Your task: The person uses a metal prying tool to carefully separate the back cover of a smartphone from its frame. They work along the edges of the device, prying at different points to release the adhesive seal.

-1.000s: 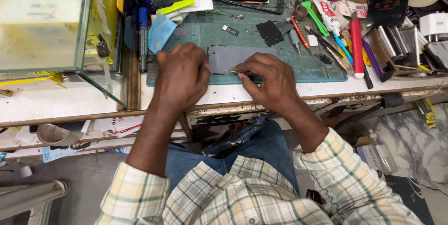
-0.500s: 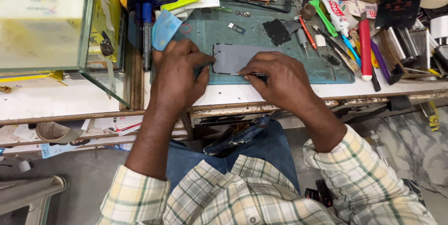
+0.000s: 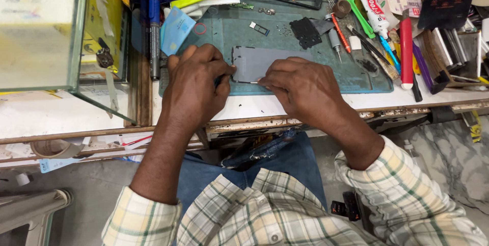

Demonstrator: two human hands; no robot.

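Item: grey flat panel [image 3: 257, 62], phone-sized, lying on the green mat [image 3: 367, 80] near the worktop's front edge.

Left hand [image 3: 196, 85]: fingers curled together, pinching the panel's left edge.

Right hand [image 3: 303, 85]: closed on a thin tool at the panel's lower edge; the tool is mostly hidden, its kind cannot be told.

Surroundings: black part [image 3: 305, 31] and loose small screws toward the mat's back edge; red-handled screwdriver [image 3: 340, 33], green tool [image 3: 360, 14] and red pen [image 3: 406, 47] at the right side; blue card [image 3: 175, 29] at the mat's left corner; glass case [image 3: 41, 27] at the worktop's left end.

Progress, as judged: panel lies separate, parts already removed nearby; edge work under way, nothing refitted.
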